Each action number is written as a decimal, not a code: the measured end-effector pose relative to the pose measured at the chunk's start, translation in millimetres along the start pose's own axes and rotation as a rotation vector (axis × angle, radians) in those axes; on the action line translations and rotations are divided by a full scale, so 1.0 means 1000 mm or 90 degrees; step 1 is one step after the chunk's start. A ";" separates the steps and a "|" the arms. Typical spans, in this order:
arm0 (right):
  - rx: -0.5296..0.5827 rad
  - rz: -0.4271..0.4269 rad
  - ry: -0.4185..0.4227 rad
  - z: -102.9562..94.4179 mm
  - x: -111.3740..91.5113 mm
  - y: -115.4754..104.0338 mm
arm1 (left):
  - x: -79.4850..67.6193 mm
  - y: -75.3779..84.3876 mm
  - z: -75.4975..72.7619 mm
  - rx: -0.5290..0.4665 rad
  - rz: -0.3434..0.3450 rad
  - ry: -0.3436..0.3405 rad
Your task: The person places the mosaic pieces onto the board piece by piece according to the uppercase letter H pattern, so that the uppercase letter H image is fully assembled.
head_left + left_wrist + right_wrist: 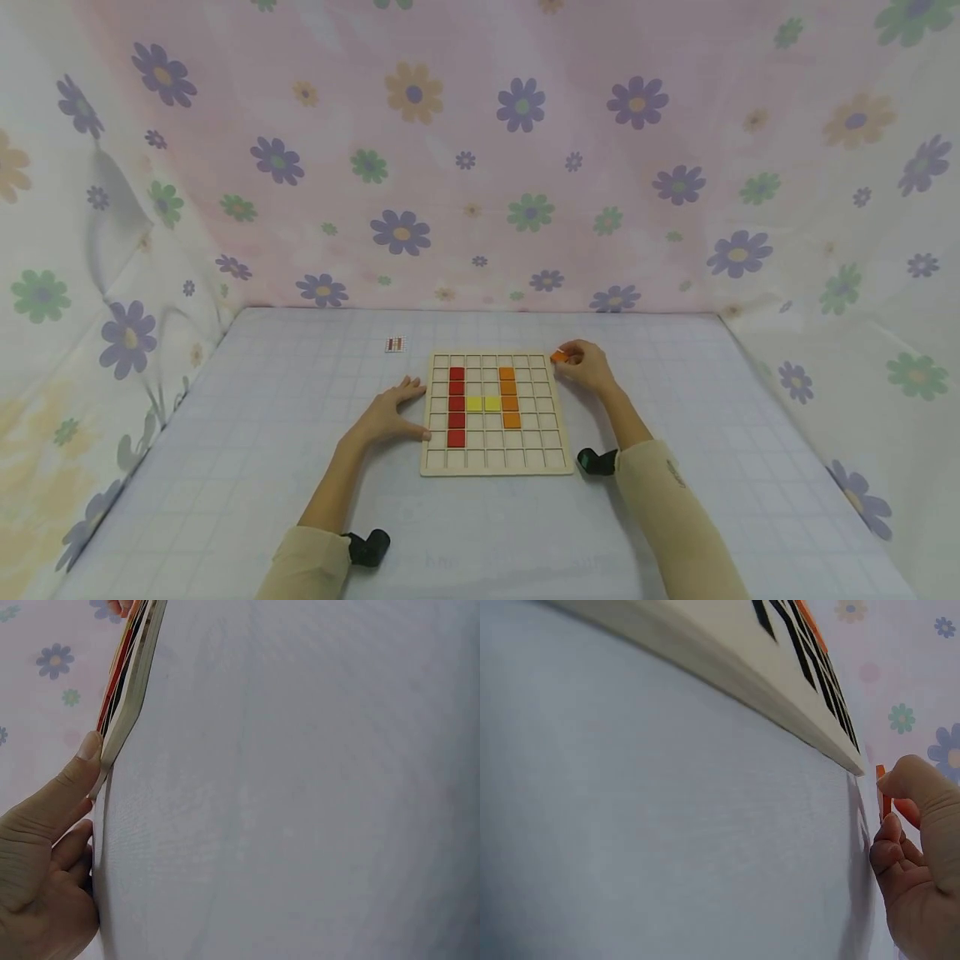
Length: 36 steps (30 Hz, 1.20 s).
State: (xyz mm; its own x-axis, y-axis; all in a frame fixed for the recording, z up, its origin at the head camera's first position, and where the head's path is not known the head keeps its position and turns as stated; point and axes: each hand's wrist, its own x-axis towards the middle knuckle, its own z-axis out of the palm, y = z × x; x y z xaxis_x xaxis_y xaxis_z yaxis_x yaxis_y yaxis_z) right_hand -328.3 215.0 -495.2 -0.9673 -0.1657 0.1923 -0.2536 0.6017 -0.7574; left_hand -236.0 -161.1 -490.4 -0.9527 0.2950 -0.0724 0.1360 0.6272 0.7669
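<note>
A light wooden grid board [540,458] lies on the table. On it stand a column of several red tiles [457,408], two yellow tiles [483,404] and a column of several orange tiles [509,398]; the yellow ones join the columns. My left hand [386,414], fingers spread, touches the board's left edge; its thumb [88,746] rests at the edge in the left wrist view. Just off the board's far right corner, my right hand [588,367] pinches a loose orange tile [559,356] between thumb and fingers. The right wrist view shows that tile [883,791] edge-on.
A small printed card [395,344] with a coloured pattern lies beyond the board's far left corner. Black wrist devices [367,548] sit at both cuffs. A pale checked cloth [262,467] covers the table, and flowered curtains [465,192] close off the back and sides.
</note>
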 end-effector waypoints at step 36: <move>0.040 -0.152 -0.189 0.039 -0.076 -0.052 | 0.003 0.000 0.001 -0.006 -0.029 -0.007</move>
State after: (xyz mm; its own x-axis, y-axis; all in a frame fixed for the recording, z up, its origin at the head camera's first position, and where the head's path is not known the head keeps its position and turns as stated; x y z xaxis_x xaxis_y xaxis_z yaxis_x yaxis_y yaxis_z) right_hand -241.2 165.4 -494.8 -0.8338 -0.5197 0.1861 -0.4613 0.4708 -0.7520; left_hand -238.1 -159.8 -491.3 -0.9549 0.2738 -0.1150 0.0893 0.6339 0.7682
